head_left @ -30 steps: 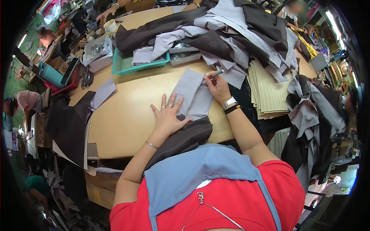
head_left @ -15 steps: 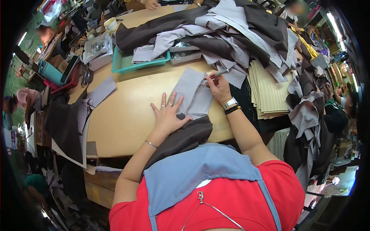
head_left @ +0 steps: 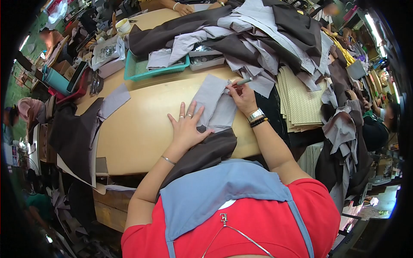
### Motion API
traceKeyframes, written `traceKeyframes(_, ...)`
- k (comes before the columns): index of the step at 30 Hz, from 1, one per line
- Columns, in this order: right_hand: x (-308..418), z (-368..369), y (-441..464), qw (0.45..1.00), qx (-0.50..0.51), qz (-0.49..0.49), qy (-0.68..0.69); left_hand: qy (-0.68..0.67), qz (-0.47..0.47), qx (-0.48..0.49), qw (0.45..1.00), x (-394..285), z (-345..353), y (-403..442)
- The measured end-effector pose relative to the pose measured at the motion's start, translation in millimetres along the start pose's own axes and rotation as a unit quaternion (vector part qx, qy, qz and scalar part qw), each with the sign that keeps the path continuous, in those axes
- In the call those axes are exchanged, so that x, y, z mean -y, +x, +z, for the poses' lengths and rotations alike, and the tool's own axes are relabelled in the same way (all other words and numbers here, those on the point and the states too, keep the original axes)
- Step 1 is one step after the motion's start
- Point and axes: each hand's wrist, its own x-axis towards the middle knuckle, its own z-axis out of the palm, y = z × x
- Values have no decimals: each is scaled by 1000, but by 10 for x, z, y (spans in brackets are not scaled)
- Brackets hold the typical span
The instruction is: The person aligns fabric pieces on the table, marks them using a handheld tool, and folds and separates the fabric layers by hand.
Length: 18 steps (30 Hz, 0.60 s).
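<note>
"Grey cloth (head_left: 209, 93): where is it?"

"On the pale table (head_left: 137, 129) before me, dark fabric (head_left: 213, 148) meeting its near edge."

"And your fingers?"

"My left hand (head_left: 187, 128) lies with fingers spread over its lower left edge. My right hand (head_left: 244, 99) pinches a pen (head_left: 245, 81) near its upper edge; whether the tip touches, I can't tell."

"Beyond it?"

"A turquoise basket (head_left: 157, 75), off to the left."

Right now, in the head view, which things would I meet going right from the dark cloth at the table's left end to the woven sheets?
Dark cloth, pale strip, left hand, pale grey cloth, right hand, woven sheets.
</note>
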Motion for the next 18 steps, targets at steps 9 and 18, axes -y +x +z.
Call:
traceKeyframes(9,60,-18,192,992,-37,4,-120,2,0,3,1000,-8,-23,-3)
traceKeyframes(18,-61,86,327,980,-65,-30,-184,0,-6,7,1000,-20,-32,-5)
